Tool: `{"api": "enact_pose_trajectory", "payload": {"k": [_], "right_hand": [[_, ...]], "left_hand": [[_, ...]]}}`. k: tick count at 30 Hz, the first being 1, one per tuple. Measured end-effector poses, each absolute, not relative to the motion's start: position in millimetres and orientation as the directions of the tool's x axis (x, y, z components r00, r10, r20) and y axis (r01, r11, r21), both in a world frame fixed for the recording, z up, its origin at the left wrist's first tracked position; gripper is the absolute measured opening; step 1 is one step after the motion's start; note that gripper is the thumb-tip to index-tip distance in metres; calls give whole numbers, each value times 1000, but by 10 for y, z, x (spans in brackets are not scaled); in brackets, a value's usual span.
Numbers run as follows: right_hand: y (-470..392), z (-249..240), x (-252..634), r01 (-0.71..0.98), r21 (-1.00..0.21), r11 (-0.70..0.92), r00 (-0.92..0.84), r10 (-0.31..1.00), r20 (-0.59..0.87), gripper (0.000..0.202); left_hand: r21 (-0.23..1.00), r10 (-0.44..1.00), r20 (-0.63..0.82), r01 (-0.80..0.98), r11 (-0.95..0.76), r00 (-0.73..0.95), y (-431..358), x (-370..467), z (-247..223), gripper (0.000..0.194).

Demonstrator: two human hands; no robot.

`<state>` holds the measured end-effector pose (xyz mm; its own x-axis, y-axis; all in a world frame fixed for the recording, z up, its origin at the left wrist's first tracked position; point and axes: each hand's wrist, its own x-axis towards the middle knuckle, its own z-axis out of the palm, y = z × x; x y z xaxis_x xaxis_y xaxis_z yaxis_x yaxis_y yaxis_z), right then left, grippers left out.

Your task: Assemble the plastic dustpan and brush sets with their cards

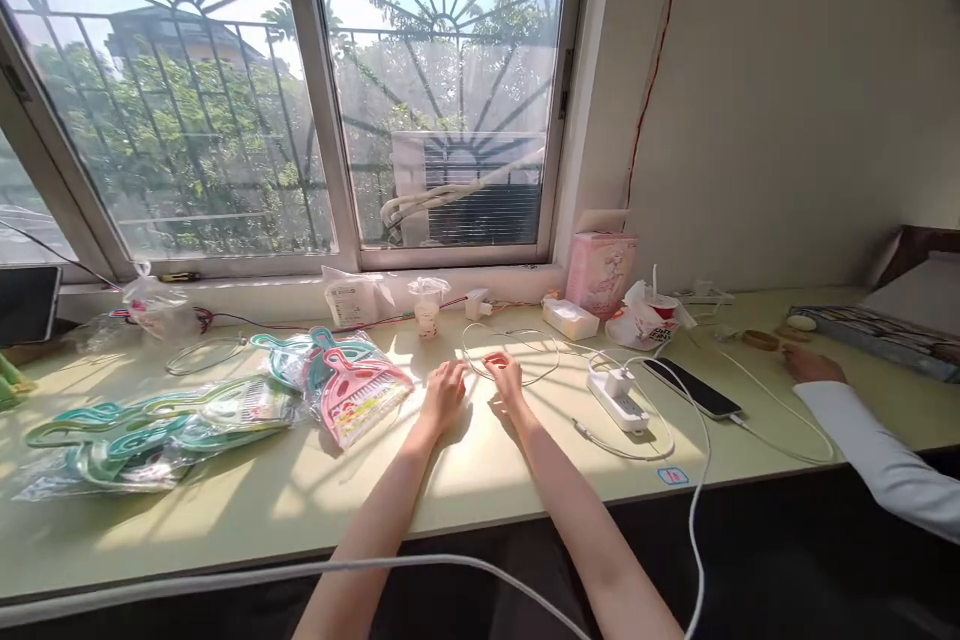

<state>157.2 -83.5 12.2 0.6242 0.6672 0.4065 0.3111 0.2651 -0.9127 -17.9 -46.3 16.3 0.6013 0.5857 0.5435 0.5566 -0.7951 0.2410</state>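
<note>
a bagged pink dustpan (352, 375) lies on the counter (480, 485), near the left hand (445, 392), whose grip is loosely curled, fingertips apart; the right hand (507, 380), grip also apart, sits by a looped white cable (558, 352), contact unclear.

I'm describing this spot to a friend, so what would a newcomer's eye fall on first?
Probably the bright window behind the table, with fan-shaped bars outside the glass. Next, perhaps, the bare left hand and right hand, side by side near the table's middle. Then the pink packet left of them, beside green ones.
</note>
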Motion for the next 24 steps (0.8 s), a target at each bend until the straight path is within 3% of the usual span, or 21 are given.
{"api": "enact_pose_trajectory", "payload": {"k": [4,15,24], "right_hand": [[-837,198,1715,150,-957,247,732,623,276,24],[-853,126,1402,331,-920,210,422,839,344,22],[-870,140,1401,371,-905,208,439,819,368,23]], "left_hand": [[349,672,482,581,-735,561,-325,-242,68,26],[347,683,433,591,-728,588,-508,-426,116,22],[334,674,443,589,-736,591,-533,-464,130,26]]}}
